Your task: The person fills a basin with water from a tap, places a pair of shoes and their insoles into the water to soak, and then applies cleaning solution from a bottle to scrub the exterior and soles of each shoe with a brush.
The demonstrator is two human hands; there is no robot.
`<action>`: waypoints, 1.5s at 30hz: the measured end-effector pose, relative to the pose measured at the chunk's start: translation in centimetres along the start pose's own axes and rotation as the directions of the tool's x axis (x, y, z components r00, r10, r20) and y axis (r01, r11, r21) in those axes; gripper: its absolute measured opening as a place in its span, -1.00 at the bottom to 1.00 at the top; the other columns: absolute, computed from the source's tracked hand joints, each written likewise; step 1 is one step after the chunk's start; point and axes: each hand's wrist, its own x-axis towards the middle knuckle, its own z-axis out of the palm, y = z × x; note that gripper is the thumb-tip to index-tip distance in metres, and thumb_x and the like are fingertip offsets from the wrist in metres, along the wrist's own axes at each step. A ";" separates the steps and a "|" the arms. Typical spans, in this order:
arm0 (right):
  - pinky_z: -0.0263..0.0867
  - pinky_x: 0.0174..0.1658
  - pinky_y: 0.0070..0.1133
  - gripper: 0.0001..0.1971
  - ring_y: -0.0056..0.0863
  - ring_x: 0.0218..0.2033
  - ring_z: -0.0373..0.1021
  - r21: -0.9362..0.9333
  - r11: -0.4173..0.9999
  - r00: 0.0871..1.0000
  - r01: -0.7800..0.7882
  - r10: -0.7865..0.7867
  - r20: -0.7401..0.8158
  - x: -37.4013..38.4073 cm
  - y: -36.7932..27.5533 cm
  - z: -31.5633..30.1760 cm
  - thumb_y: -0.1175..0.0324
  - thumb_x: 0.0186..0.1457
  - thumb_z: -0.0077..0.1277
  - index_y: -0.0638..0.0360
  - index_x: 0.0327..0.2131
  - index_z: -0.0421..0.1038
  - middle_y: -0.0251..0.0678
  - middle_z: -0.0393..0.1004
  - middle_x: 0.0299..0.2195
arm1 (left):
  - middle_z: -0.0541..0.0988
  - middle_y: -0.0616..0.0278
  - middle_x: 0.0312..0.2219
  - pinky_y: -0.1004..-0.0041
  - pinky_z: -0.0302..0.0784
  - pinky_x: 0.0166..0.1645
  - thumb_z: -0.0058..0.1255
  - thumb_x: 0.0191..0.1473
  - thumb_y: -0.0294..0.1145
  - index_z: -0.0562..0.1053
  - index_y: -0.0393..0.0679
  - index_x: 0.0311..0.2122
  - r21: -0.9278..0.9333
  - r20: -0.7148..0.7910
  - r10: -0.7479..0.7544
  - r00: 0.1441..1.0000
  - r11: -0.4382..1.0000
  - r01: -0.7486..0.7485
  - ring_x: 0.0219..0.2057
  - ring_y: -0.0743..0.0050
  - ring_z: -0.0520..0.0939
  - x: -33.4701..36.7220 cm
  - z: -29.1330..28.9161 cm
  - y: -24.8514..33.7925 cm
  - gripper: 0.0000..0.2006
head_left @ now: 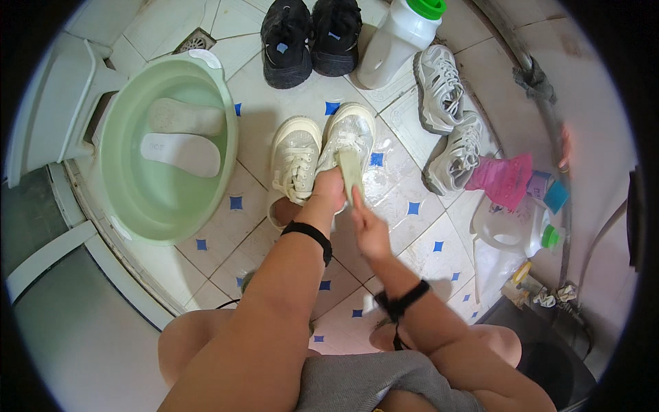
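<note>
Two white lace-up sneakers stand side by side on the wet tiled floor in front of me. My left hand (330,189) is closed on the heel end of the right sneaker (355,122), partly hiding it. In my right hand (371,232) is a pale scrubbing brush (351,170), gripped by its handle, with its head against the laces and tongue of that sneaker. The bristles are hidden underneath. Beside it, the left sneaker (294,154) stands untouched, its laces done up and its opening toward me.
At left, a pale green basin (165,223) of water holds two insoles (180,154). Black shoes (287,44) and a white green-capped bottle (400,44) stand at the far side. Grey-white sneakers (441,89), a pink packet (504,180) and a white jug (504,223) line the right wall.
</note>
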 end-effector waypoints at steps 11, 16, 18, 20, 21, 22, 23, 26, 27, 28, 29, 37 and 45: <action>0.32 -0.29 -0.48 -0.59 -0.38 -0.39 0.46 -0.028 0.951 0.948 0.309 -0.310 -0.075 -0.9 0.3 -0.6 0.43 0.13 -0.19 -0.11 0.08 0.22 0.02 0.44 -0.36 | 0.42 0.19 -0.21 0.46 0.28 -0.07 0.00 0.04 -0.30 0.33 -0.37 -0.09 0.095 0.068 0.013 0.998 0.995 -0.019 -0.19 0.39 0.39 -0.1 -0.2 -0.5 -0.61; 0.30 -0.39 -0.30 -0.55 -0.03 -0.49 0.39 -0.452 0.888 0.994 0.088 -0.048 0.099 8.1 -1.5 -5.4 0.31 0.10 -0.24 -0.24 0.11 0.15 0.03 0.43 -0.50 | 0.46 0.19 -0.29 0.48 0.32 -0.16 -0.14 0.11 -0.36 0.37 -0.37 -0.13 0.378 0.029 -0.004 1.000 0.926 -0.007 -0.29 0.39 0.40 -1.3 2.6 0.0 -0.70; 0.29 -0.37 -0.29 -0.57 0.00 -0.46 0.38 -0.284 0.958 0.995 0.029 0.001 0.104 8.8 -2.4 -4.3 0.24 0.13 -0.29 -0.22 0.11 0.13 0.07 0.42 -0.48 | 0.45 0.16 -0.26 0.48 0.32 -0.15 -0.14 0.11 -0.35 0.37 -0.38 -0.13 0.374 0.058 0.011 0.998 0.927 -0.033 -0.28 0.39 0.40 0.0 0.9 -0.3 -0.69; 0.31 -0.33 -0.32 -0.60 -0.01 -0.43 0.39 -0.262 0.965 0.989 0.015 0.023 0.144 6.6 -2.1 -2.6 0.24 0.13 -0.28 -0.20 0.08 0.20 0.07 0.42 -0.46 | 0.44 0.13 -0.24 0.47 0.32 -0.15 -0.15 0.11 -0.33 0.37 -0.39 -0.13 0.370 0.085 0.021 0.996 0.928 -0.051 -0.26 0.39 0.40 0.8 -1.0 -0.6 -0.68; 0.32 -0.31 -0.34 -0.60 -0.01 -0.42 0.39 -0.268 0.963 0.982 -0.004 0.054 0.180 4.9 -1.9 -2.4 0.25 0.12 -0.25 -0.19 0.07 0.22 0.07 0.43 -0.45 | 0.46 0.13 -0.28 0.47 0.34 -0.19 -0.14 0.10 -0.29 0.39 -0.39 -0.16 0.332 0.118 0.065 0.991 0.938 -0.101 -0.29 0.38 0.42 0.8 -1.2 -0.8 -0.66; 0.33 -0.27 -0.34 -0.58 -0.02 -0.41 0.40 -0.119 0.888 0.895 0.443 -0.446 -0.001 1.0 1.1 -1.8 0.29 0.09 -0.18 -0.21 0.07 0.21 0.06 0.44 -0.43 | 0.48 0.12 -0.31 0.47 0.35 -0.22 -0.13 0.09 -0.25 0.41 -0.40 -0.20 0.289 0.149 0.113 0.982 0.945 -0.153 -0.33 0.37 0.43 0.7 -0.8 -0.9 -0.65; 0.32 -0.27 -0.35 -0.56 -0.04 -0.41 0.41 -0.165 0.919 0.934 0.357 -0.351 0.065 1.2 0.1 -2.3 0.32 0.09 -0.17 -0.25 0.08 0.19 0.05 0.44 -0.42 | 0.48 0.12 -0.31 0.47 0.35 -0.22 -0.13 0.09 -0.25 0.41 -0.40 -0.20 0.291 0.138 0.115 0.984 0.945 -0.151 -0.33 0.37 0.43 0.6 -1.0 -0.2 -0.65; 0.30 -0.33 -0.33 -0.58 -0.05 -0.46 0.40 -0.441 0.892 0.981 0.101 -0.015 0.194 5.4 -3.0 -4.3 0.30 0.12 -0.20 -0.32 0.08 0.17 0.02 0.44 -0.47 | 0.51 0.04 -0.57 0.34 0.36 -0.41 -0.19 0.09 -0.15 0.46 -0.41 -0.41 0.724 0.091 0.103 0.990 0.676 -0.137 -0.54 0.25 0.48 1.1 -1.2 -0.6 -0.58; 0.30 -0.36 -0.37 -0.60 -0.10 -0.45 0.41 -0.453 0.889 0.978 0.072 0.026 0.205 5.7 -3.3 -4.9 0.28 0.13 -0.21 -0.31 0.07 0.19 0.03 0.42 -0.47 | 0.51 0.04 -0.57 0.34 0.36 -0.41 -0.19 0.09 -0.15 0.46 -0.41 -0.41 0.722 0.107 0.104 0.989 0.676 -0.149 -0.54 0.25 0.48 1.3 -0.6 -0.8 -0.58; 0.30 -0.34 -0.40 -0.60 -0.12 -0.45 0.41 -0.344 0.939 0.984 0.002 0.059 0.166 7.7 -3.8 -5.4 0.29 0.13 -0.20 -0.29 0.07 0.20 0.03 0.42 -0.46 | 0.51 0.04 -0.56 0.34 0.36 -0.40 -0.18 0.09 -0.16 0.46 -0.39 -0.41 0.781 0.124 0.140 0.982 0.597 -0.184 -0.53 0.26 0.48 1.4 0.2 -0.9 -0.60; 0.30 -0.33 -0.43 -0.61 -0.14 -0.45 0.42 -0.225 0.972 0.985 -0.072 0.104 0.135 9.2 -3.9 -5.8 0.29 0.13 -0.20 -0.26 0.06 0.22 0.04 0.43 -0.45 | 0.51 0.05 -0.55 0.33 0.35 -0.39 -0.17 0.09 -0.17 0.46 -0.38 -0.40 0.833 0.138 0.167 0.976 0.514 -0.206 -0.52 0.27 0.48 1.5 0.7 -1.5 -0.61; 0.29 -0.37 -0.35 -0.61 -0.09 -0.48 0.40 -0.444 0.889 0.980 0.111 -0.024 0.198 5.5 -2.7 -4.7 0.35 0.11 -0.23 -0.24 0.03 0.27 0.05 0.42 -0.51 | 0.49 0.00 -0.47 0.39 0.37 -0.30 -0.14 0.07 -0.14 0.44 -0.32 -0.25 0.781 0.069 0.026 0.997 0.620 -0.070 -0.39 0.28 0.47 1.3 -0.7 -0.4 -0.62; 0.31 -0.30 -0.47 -0.55 -0.09 -0.44 0.42 -0.170 0.964 0.970 0.206 -0.224 -0.097 -0.5 2.8 -2.0 0.33 0.10 -0.19 -0.35 0.09 0.18 0.04 0.44 -0.43 | 0.48 0.10 -0.51 0.38 0.41 -0.39 -0.06 -0.05 -0.43 0.42 -0.40 -0.36 0.273 0.048 0.063 0.997 0.959 -0.074 -0.44 0.32 0.51 2.2 -1.9 -1.0 -0.79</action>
